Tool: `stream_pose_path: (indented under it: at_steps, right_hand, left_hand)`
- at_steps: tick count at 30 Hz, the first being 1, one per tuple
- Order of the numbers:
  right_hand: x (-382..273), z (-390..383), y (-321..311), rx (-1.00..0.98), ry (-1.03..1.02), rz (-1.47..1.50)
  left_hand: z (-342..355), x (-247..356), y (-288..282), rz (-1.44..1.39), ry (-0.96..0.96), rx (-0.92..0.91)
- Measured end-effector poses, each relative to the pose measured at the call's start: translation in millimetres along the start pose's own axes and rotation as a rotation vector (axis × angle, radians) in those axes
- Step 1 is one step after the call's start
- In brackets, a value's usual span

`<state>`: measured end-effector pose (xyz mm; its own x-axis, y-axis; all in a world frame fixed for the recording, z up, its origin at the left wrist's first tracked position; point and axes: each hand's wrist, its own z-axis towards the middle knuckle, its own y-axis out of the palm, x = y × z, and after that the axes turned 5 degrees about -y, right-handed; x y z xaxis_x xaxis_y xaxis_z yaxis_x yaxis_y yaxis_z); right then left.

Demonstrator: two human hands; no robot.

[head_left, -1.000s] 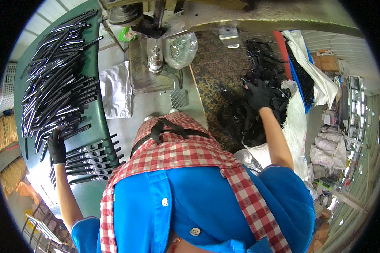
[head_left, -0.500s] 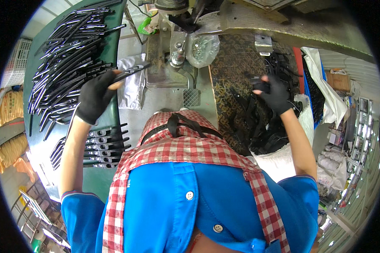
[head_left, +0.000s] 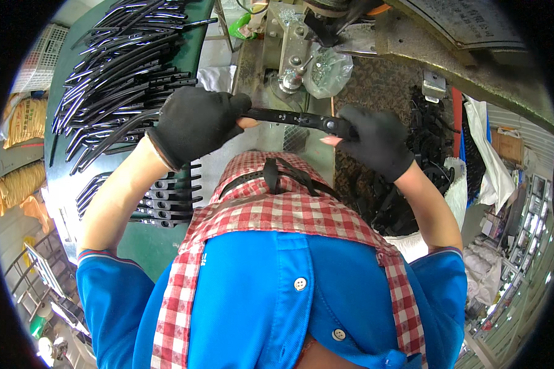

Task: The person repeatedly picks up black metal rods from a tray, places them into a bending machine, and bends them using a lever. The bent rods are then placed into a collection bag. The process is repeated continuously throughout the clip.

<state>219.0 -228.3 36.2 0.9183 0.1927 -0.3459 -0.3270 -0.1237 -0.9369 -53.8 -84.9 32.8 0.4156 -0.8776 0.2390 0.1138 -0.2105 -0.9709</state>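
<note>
A black bar (head_left: 289,117) with several small holes or rivets along it spans the space between my hands, in front of the machine. My left hand (head_left: 200,126), in a black glove with bare fingertips, is closed round its left part. Gloved the same way, my right hand (head_left: 378,140) grips the right end, where a dark end piece (head_left: 345,127) shows at the fingers. I cannot tell whether that piece is joined to the bar or only held against it. The palm hides the rest of the right end.
A green table (head_left: 194,52) at the left bears a heap of black bars (head_left: 126,67) and a row of bars with end pieces (head_left: 169,200). Ahead stand a metal machine (head_left: 292,61) and a plastic bag of small parts (head_left: 329,72). Black pieces (head_left: 421,123) lie at the right.
Both hands have come inward, and the bar in my left hand now reaches my right hand. The right hand has left the pile of black pieces. The whole view has shifted slightly.
</note>
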Motion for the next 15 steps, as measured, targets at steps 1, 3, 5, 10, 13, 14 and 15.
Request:
stream_pose_path:
  at_steps: [1,3,5,10,13,14,15]
  right_hand:
    - [-3,2,-2,-0.069,0.013,-0.092]
    - [-1,8,0,-0.033,-0.015,0.059]
    - [-1,13,0,-0.004,-0.019,0.093]
    - [-5,20,-10,0.095,-0.041,-0.15]
    - [-3,23,-12,0.059,-0.034,-0.153]
    - [-3,24,-15,0.036,-0.017,-0.144]
    - [-5,25,-18,0.013,-0.002,-0.135]
  left_hand:
    - [3,-1,0,0.026,0.03,0.039]
    - [7,-3,-1,0.064,0.063,0.067]
    - [11,-5,-7,0.094,0.062,0.049]
    - [16,-8,-5,0.006,0.028,0.003]
    - [20,-12,-1,-0.011,0.017,-0.019]
    - [22,-12,-1,-0.007,0.01,-0.023]
    - [23,-11,-1,-0.003,0.002,-0.028]
